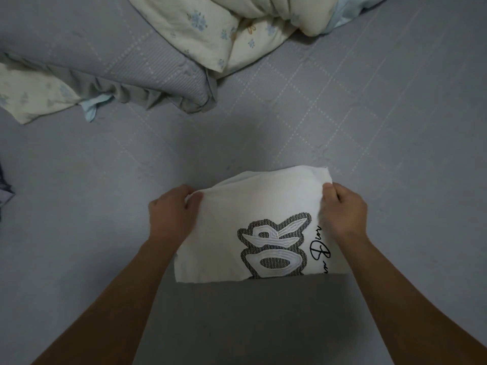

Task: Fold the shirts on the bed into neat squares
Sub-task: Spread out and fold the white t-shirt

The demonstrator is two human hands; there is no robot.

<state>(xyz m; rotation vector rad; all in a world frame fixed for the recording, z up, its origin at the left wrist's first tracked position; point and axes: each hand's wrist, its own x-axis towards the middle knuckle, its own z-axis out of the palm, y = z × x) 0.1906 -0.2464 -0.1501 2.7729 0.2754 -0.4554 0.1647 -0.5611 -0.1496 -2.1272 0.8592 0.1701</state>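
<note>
A white shirt point(237, 219) with a grey and white printed logo and black script lettering lies folded into a rough rectangle on the grey bed sheet point(369, 114), low in the middle of the view. My left hand point(171, 209) grips its far left corner, thumb on top. At the far right edge, my right hand point(345, 209) pinches the cloth. The far edge of the shirt is slightly lifted between the two hands.
A grey pillow point(118, 56) lies at the upper left, with a cream floral quilt point(237, 27) bunched along the top. A dark bluish piece of cloth point(4, 191) shows at the left edge.
</note>
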